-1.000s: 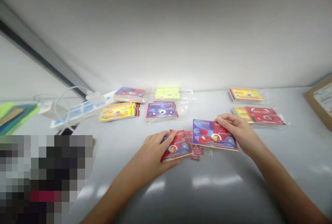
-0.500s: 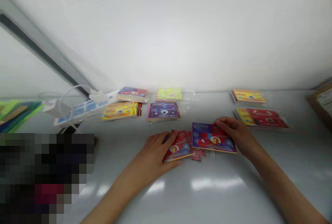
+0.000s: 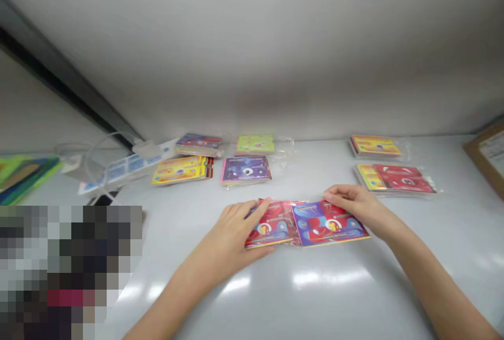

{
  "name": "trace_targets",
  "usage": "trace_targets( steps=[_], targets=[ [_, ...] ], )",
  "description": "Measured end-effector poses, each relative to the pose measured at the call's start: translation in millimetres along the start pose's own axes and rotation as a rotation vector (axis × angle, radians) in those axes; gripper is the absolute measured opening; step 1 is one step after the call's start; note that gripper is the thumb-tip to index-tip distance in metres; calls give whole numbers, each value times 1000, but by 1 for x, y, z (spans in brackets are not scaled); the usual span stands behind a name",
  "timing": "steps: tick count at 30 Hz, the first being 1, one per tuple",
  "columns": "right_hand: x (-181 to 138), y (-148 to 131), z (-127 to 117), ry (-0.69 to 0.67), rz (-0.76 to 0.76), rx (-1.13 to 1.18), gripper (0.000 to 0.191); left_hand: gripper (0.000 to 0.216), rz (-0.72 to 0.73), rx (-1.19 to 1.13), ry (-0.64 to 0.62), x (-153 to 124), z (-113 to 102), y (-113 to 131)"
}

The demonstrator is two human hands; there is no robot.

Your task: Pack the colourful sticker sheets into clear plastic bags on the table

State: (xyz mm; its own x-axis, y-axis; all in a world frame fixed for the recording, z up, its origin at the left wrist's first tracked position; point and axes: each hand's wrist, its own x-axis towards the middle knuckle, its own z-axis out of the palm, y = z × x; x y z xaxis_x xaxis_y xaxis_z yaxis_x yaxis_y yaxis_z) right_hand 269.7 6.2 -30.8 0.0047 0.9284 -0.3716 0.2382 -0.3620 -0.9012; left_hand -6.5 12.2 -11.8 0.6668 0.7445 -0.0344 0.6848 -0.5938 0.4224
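Observation:
My left hand (image 3: 232, 232) lies with fingers spread flat on a red card stack (image 3: 271, 224) in the middle of the white table (image 3: 315, 298). Right beside it my right hand (image 3: 356, 206) pinches the far right edge of a purple and red card stack (image 3: 328, 223). That stack lies on the table, touching or slightly overlapping the red one. A crumpled clear wrapper shows faintly under the two stacks.
Wrapped card packs lie along the back: blue-red (image 3: 199, 143), yellow (image 3: 181, 168), purple (image 3: 245, 169) and green (image 3: 255, 144) at left, orange (image 3: 375, 145) and red-yellow (image 3: 396, 177) at right. A white power strip with cables (image 3: 118, 164) sits far left, a cardboard box (image 3: 486, 153) far right.
My right hand has brought the purple and red stack down and toward me, from a raised spot to the table next to the red stack. My left hand has stayed put.

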Motion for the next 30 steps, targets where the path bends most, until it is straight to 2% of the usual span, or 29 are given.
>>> trace_targets(
  steps=[8, 14, 22, 25, 30],
  targets=[
    [0, 3, -18, 28, 43, -13, 30, 73, 15, -21, 21, 0, -2, 1],
    [-1, 0, -3, -24, -2, 34, 30, 75, 58, -49, -3, 0, 1, 1],
    [1, 1, 23, -4, -48, 250, 30, 76, 45, -52, 8, 0, 2, 2],
    [1, 1, 24, -7, -68, 333, 28, 77, 37, -55, 8, 0, 2, 2],
    [-1, -3, 19, 10, 1, 466, 27, 81, 49, -50, 12, -1, 3, 0]
  ],
)
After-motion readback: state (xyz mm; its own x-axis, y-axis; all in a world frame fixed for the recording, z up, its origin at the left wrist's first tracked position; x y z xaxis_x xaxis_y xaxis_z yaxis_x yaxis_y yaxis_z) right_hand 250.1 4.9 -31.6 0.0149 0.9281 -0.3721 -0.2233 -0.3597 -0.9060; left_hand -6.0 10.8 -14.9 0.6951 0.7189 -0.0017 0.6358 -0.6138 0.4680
